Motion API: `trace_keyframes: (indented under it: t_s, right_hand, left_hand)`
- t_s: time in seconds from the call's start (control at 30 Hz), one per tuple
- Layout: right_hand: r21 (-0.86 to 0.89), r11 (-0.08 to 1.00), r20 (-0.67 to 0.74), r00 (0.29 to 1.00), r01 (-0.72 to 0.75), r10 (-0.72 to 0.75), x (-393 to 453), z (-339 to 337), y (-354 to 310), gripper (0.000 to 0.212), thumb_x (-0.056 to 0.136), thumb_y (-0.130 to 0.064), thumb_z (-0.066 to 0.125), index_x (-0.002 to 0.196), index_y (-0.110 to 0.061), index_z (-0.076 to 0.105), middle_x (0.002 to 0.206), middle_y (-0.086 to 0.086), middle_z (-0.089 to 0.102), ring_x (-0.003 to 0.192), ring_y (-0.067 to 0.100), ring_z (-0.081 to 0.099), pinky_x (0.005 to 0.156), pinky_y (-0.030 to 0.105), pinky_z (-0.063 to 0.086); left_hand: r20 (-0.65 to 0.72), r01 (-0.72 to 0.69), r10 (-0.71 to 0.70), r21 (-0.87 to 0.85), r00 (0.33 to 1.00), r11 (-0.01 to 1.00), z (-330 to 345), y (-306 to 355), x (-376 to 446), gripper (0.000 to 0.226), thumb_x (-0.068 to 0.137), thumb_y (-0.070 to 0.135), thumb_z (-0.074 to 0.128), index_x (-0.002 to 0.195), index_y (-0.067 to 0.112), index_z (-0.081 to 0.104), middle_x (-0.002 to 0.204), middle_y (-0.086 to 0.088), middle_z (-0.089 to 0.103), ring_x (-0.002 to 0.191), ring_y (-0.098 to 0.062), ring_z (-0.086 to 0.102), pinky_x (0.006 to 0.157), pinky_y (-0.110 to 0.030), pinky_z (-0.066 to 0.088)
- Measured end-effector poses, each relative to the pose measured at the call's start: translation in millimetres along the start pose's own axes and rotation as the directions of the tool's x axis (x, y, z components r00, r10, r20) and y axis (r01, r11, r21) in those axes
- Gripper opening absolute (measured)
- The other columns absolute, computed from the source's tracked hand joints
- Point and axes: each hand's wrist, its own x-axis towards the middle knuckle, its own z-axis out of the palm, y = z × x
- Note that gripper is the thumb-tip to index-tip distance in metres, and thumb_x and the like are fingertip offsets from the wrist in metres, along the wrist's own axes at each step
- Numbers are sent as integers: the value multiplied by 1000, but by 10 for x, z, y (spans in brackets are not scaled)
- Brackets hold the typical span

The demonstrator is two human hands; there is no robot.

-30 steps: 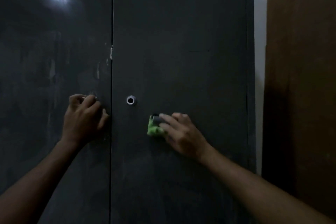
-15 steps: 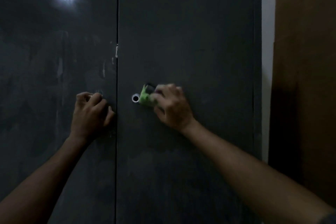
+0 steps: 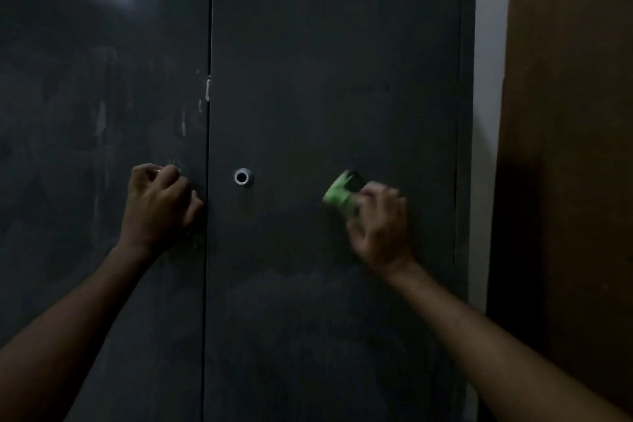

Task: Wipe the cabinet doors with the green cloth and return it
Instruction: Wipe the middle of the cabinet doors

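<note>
Mid-wipe, we judge: our right hand (image 3: 378, 223) presses the bunched green cloth (image 3: 337, 193) to the right cabinet door (image 3: 325, 44) beside its lock (image 3: 243, 177) — left hand (image 3: 159, 205) curled, bracing the streaky left door (image 3: 102, 79) — wiping & cloth's return still to go.
</note>
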Motion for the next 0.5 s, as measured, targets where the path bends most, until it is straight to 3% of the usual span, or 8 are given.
trace_keyframes:
  t_s: [0.07,0.1,0.13,0.23,0.3,0.37,0.43,0.5]
  right_hand:
    - [75,902,245,869,424,-429,-495,-62,13,26,86,-26,68,107,-11,71,116,18,65,97,37,63,81,45,51]
    - [95,865,298,815,493,-497,-581,-169,197,26,88,-29,66,107,-12,71,117,17,65,97,35,63,80,43,49]
    - [86,882,294,834,464,-467,-583,-255,432,27,89,-30,63,106,-11,70,116,17,64,95,36,63,80,43,48]
    - [-116,993,44,999,18,-13,-272,-500,1097,37,90,-30,54,108,2,61,114,25,58,95,44,58,82,51,49]
    - [-135,929,-121,937,-343,329,-46,-516,1199,41,93,-29,52,116,6,55,119,26,52,102,43,52,86,51,47]
    - [-122,892,-179,894,-435,411,-143,-341,905,41,93,-25,53,119,7,53,122,29,51,104,44,51,87,51,45]
    - [-105,983,-44,988,-153,149,-607,-189,585,34,91,-25,53,113,1,56,122,27,53,99,45,57,84,51,47]
    - [-32,977,155,967,209,-202,-1130,-238,494,28,89,-26,55,111,-10,56,122,18,53,95,42,63,80,48,49]
  left_hand:
    - [7,3,-3,-12,1000,1000,-10,4,5,29,96,23,52,71,11,56,79,-11,56,77,-34,54,94,-52,38]
    - [6,6,-6,-19,1000,1000,-7,8,6,29,97,23,51,71,11,56,80,-11,55,77,-34,54,94,-52,37]
    - [3,12,-12,-27,1000,1000,2,9,0,29,97,24,51,71,11,56,79,-11,55,78,-34,54,95,-52,37]
    - [-18,24,-25,-54,1000,998,23,18,-17,28,96,23,51,71,11,55,79,-11,53,80,-33,48,94,-50,36]
    - [-27,15,-17,-53,1000,998,30,11,-12,27,96,22,52,71,11,54,79,-11,53,80,-32,47,92,-50,36]
    - [-29,8,-10,-62,1000,998,17,0,0,27,95,21,52,71,11,54,79,-12,53,80,-32,47,92,-51,36]
    - [-24,9,-11,-67,1000,998,4,8,-2,26,95,21,53,71,10,55,79,-12,53,81,-33,47,92,-51,36]
    - [-16,13,-15,-73,1000,997,-7,19,5,27,95,21,53,71,10,55,80,-13,54,80,-34,48,92,-51,36]
